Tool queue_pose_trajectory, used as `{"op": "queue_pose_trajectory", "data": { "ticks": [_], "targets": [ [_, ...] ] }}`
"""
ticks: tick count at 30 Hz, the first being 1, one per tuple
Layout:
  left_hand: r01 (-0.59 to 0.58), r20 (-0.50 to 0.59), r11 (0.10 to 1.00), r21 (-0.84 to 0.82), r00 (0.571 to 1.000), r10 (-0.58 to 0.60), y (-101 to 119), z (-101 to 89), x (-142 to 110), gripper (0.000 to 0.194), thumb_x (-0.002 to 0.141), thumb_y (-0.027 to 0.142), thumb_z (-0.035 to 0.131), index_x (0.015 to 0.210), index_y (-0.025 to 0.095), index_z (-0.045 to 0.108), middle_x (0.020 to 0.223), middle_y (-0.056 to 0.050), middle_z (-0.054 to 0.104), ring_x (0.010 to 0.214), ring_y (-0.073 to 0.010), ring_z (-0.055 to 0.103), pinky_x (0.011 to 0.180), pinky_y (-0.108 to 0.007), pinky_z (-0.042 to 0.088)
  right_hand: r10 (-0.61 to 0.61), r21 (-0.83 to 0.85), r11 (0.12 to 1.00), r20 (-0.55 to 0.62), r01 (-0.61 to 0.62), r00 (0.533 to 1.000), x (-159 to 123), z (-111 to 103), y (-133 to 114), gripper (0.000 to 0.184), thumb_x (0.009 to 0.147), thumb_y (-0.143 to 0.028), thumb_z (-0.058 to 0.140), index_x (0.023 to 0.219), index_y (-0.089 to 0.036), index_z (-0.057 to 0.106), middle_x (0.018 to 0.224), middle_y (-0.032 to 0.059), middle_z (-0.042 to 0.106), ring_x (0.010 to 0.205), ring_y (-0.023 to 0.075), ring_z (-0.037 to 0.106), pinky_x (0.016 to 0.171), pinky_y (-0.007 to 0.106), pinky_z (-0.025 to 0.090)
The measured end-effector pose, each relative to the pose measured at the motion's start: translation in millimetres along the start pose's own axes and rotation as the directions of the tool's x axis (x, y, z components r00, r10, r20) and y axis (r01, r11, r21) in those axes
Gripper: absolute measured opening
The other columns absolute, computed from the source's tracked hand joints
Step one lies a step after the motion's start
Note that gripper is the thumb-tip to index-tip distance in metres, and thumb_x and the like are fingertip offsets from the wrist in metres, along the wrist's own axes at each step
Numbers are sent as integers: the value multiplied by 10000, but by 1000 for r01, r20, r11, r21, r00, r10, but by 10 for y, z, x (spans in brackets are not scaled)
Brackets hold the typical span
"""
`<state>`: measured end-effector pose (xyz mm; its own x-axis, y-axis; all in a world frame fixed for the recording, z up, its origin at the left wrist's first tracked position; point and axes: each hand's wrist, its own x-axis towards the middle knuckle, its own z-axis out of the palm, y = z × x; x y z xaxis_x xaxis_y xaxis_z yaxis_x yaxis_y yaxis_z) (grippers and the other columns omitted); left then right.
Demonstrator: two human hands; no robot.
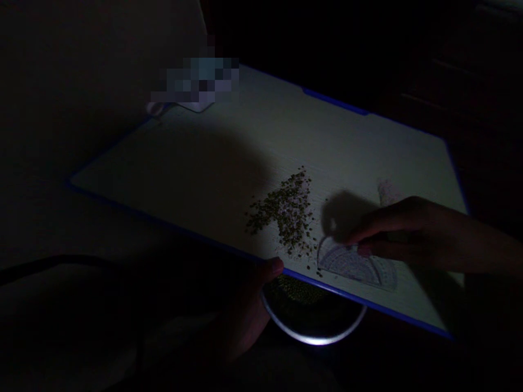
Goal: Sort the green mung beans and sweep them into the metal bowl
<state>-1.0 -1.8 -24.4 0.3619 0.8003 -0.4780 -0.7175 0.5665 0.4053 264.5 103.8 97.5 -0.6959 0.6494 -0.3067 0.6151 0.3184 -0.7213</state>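
My right hand [412, 234] pinches a clear half-round protractor [347, 264] between thumb and fingers, its straight edge down by the surface of a white board [196, 185] with a blue rim. Left of the protractor lies a loose heap of small greenish seeds [292, 209], mixed with pale bits. My left hand [257, 305] grips the near edge of the board, thumb on top and fingers hidden below. Beneath that edge, partly covered, is a round metal-rimmed bowl [318, 341] holding many similar seeds.
A whitish object [200, 103], mostly blurred out, rests at the board's far left corner. A pale smudge of bits [388, 190] lies beyond my right hand. A dark cable-like strip [61, 261] curves in at left. Surroundings are very dark.
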Motion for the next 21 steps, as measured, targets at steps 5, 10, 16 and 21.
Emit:
{"op": "queue_pose_trajectory", "data": {
  "ticks": [5, 10, 16, 21],
  "targets": [
    [29, 24, 1000, 6, 999, -29, -9, -25, 0, 284, 881, 362, 732, 1113, 221, 816, 1145, -72, 858, 1359, -351, 645, 1174, -493, 460, -38, 14, 999, -6, 39, 999, 20, 47, -70, 248, 1000, -422, 685, 1177, -309, 817, 990, 8, 852, 852, 186, 810, 751, 284, 619],
    [9, 33, 1000, -3, 999, -9, -3, -24, 1, 196, 879, 359, 757, 992, 223, 842, 1129, -76, 862, 1366, -345, 641, 1196, -484, 432, -78, 22, 997, 6, 78, 997, 45, 88, -148, 256, 1012, -421, 659, 1168, -299, 823, 971, 15, 853, 831, 187, 809, 745, 292, 614],
    [24, -18, 999, -25, 1000, -25, 13, 8, 8, 198, 834, 353, 800, 978, 228, 853, 1153, -65, 861, 1368, -366, 638, 1227, -503, 392, -42, 24, 999, 55, 40, 998, 73, 103, -149, 274, 1015, -444, 650, 1178, -297, 816, 974, 6, 855, 828, 166, 808, 716, 258, 586],
    [33, 5, 999, -36, 999, -32, 12, -12, 16, 211, 884, 342, 744, 1013, 217, 856, 1212, -80, 845, 1404, -366, 607, 1252, -507, 350, -84, 41, 996, 72, 81, 994, 87, 115, -171, 276, 1029, -413, 644, 1221, -291, 799, 998, 1, 853, 853, 140, 805, 740, 233, 579]
  ]
}}
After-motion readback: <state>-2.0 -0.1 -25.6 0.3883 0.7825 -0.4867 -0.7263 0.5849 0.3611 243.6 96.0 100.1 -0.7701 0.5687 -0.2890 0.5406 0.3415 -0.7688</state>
